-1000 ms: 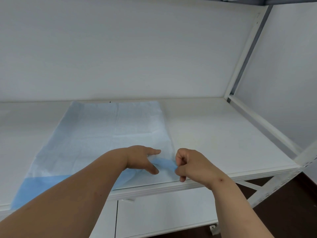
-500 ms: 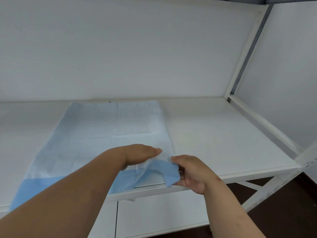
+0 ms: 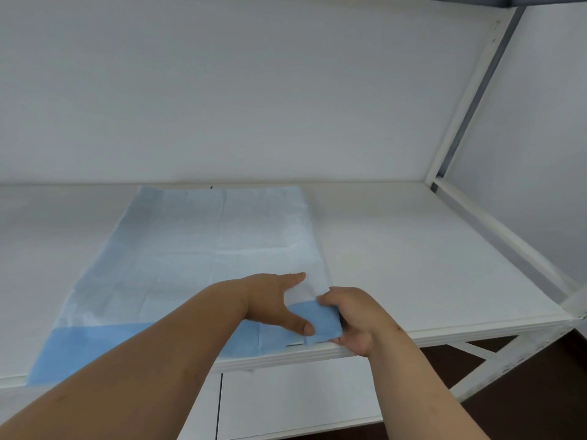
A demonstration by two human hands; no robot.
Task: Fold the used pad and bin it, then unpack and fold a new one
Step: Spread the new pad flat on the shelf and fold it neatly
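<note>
A white shelf (image 3: 413, 249) holds everything, with a white wall (image 3: 222, 90) behind and a white post (image 3: 460, 100) on the right; nothing blocks the hands; the blue pad (image 3: 197, 249) lies flat on the shelf, pale on top with a darker blue strip along the near edge; the left hand (image 3: 273, 300) lies spread flat on the pad; the right hand (image 3: 355, 319) pinches the pad's near right corner.
</note>
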